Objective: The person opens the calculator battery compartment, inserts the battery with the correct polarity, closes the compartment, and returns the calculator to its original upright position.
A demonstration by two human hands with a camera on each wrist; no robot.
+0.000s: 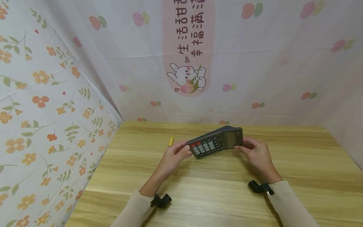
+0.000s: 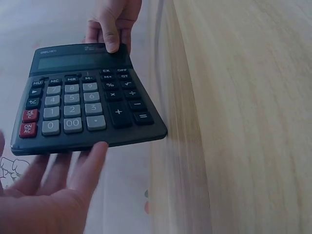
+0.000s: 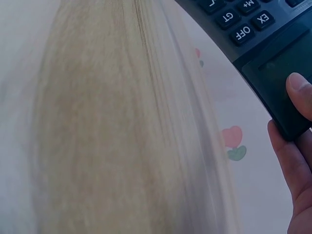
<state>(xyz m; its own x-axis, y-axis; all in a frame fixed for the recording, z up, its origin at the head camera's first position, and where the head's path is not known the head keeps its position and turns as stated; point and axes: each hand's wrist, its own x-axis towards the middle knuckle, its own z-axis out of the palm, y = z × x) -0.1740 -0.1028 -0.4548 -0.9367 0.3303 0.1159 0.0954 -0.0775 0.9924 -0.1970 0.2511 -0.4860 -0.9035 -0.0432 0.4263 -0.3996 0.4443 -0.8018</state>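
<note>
A dark calculator [image 1: 210, 143] with grey number keys and two red keys is held tilted over the wooden table, between both hands. My left hand [image 1: 176, 154] grips its keypad end, thumb near the edge and fingers behind. In the left wrist view the calculator [image 2: 83, 97] faces the camera, its screen at the far end. At that screen end my right hand [image 1: 256, 154] pinches the corner. The right wrist view shows the right thumb [image 3: 300, 92] lying on the calculator's display [image 3: 278, 73], with fingers underneath.
A yellow stick-like thing [image 1: 171, 141] lies on the table [image 1: 212, 195] behind the left hand, partly hidden by it. Patterned cloth hangs behind the table [image 1: 283, 78] and along its left side [image 1: 42, 126]. A black wrist device [image 1: 163, 201] sits on each forearm.
</note>
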